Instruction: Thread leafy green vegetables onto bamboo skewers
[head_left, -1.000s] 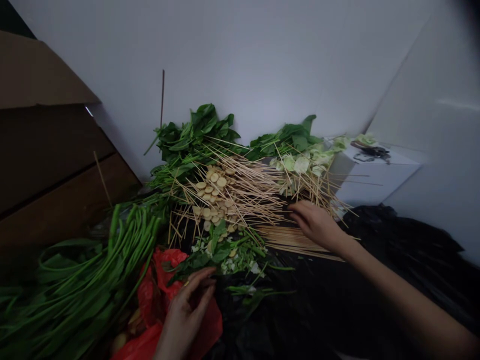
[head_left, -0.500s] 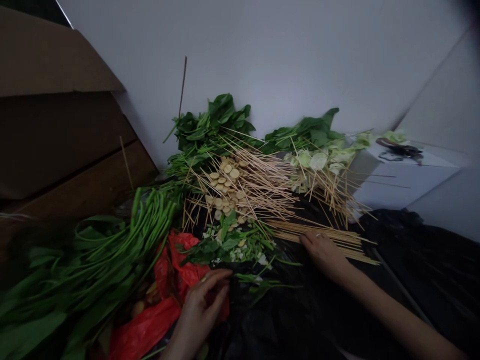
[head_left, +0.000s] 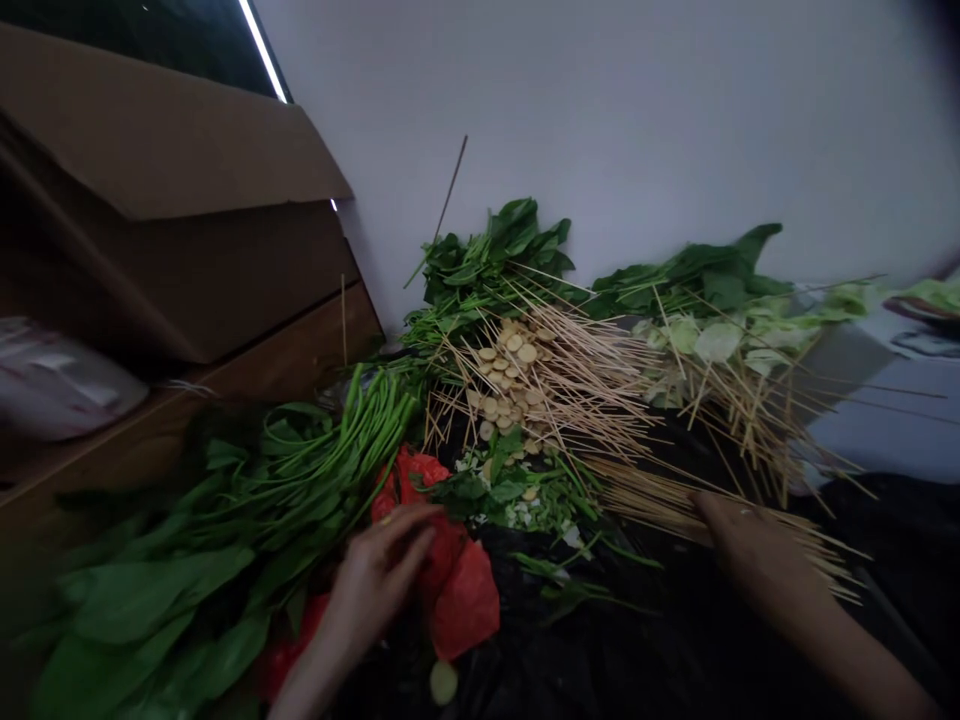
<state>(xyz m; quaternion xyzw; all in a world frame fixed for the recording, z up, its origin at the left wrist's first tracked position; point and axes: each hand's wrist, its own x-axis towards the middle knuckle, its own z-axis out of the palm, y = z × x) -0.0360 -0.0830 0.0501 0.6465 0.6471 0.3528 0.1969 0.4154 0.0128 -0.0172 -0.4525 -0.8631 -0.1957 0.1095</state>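
My left hand (head_left: 375,570) lies on a crumpled red plastic bag (head_left: 465,600), with its fingers curved; I cannot tell whether they grip it. My right hand (head_left: 750,550) closes over a loose bundle of bamboo skewers (head_left: 645,500) on the black plastic. Beyond the hands, skewers threaded with round pale slices (head_left: 510,370) lie heaped across other skewered food. Spinach-like leafy greens (head_left: 495,260) and pale cabbage pieces (head_left: 720,340) sit at the back. Long-stemmed greens (head_left: 322,460) lie left of my left hand. Chopped greens (head_left: 510,490) lie between my hands.
A black plastic sheet (head_left: 637,640) covers the surface under the food. A white wall (head_left: 637,120) rises behind it. A brown cardboard box (head_left: 172,150) stands at the left above a wooden edge (head_left: 300,370). A white surface (head_left: 885,430) lies at the right.
The view has swung so that everything sits further right and lower. My right hand has shifted along the skewer bundle, which now fans out more. More of the red bag shows around my left hand.
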